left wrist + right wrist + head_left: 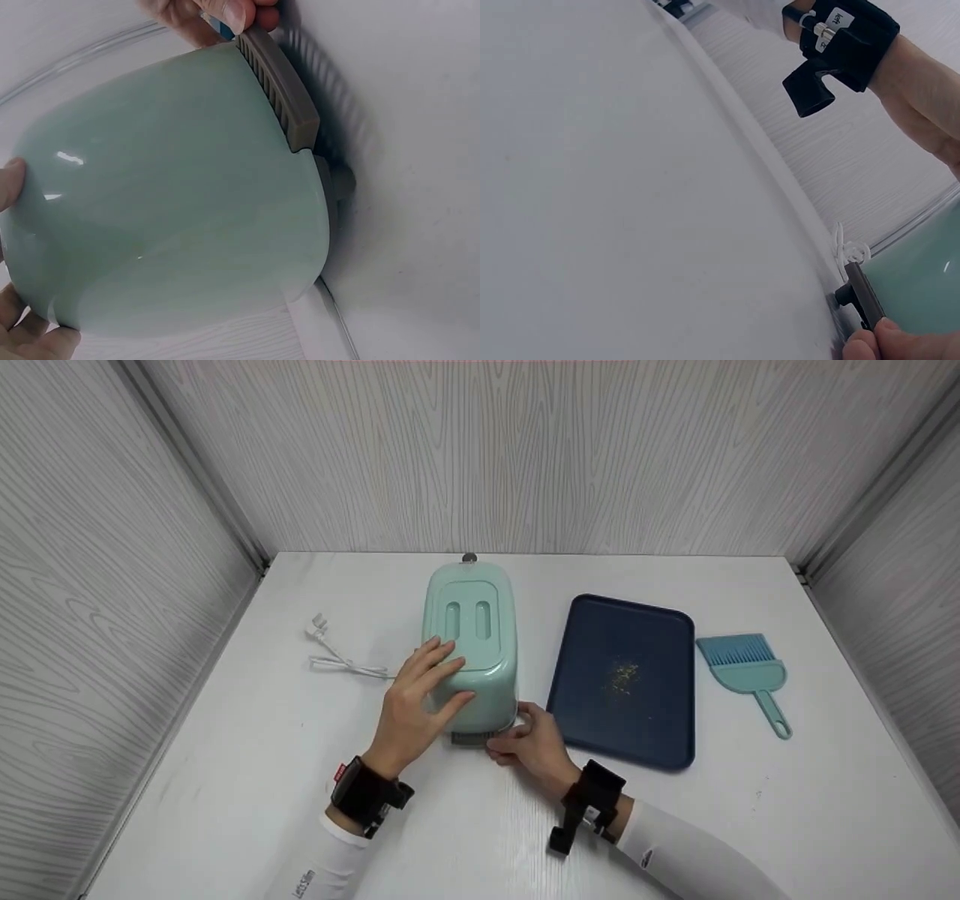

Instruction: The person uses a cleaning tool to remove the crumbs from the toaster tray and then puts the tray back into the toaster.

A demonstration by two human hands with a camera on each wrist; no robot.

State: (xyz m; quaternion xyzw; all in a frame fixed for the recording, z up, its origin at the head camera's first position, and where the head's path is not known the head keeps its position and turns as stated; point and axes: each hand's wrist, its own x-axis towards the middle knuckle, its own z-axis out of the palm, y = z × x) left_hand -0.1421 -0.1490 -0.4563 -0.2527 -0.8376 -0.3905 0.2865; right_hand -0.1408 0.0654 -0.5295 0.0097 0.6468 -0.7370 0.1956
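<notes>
A mint-green toaster (491, 690) with a lid over its top stands mid-table, its near end toward me. My left hand (412, 705) rests on it, fingers spread along the lid's left edge and thumb against the near end. Low on that end, a brown-grey ribbed crumb tray (279, 90) juts out a little from the base. My right hand (536, 746) pinches one end of the tray between thumb and fingers; in the right wrist view those fingertips (889, 341) press on the dark strip close above the table.
A dark blue tray (585, 652) with a scatter of crumbs (622, 678) lies right of the toaster. Further right is a mint dustpan (750, 679) with a blue brush (739, 649) on it. A white power cord (349, 664) lies bundled at the left. Grey wood-grain walls enclose the table.
</notes>
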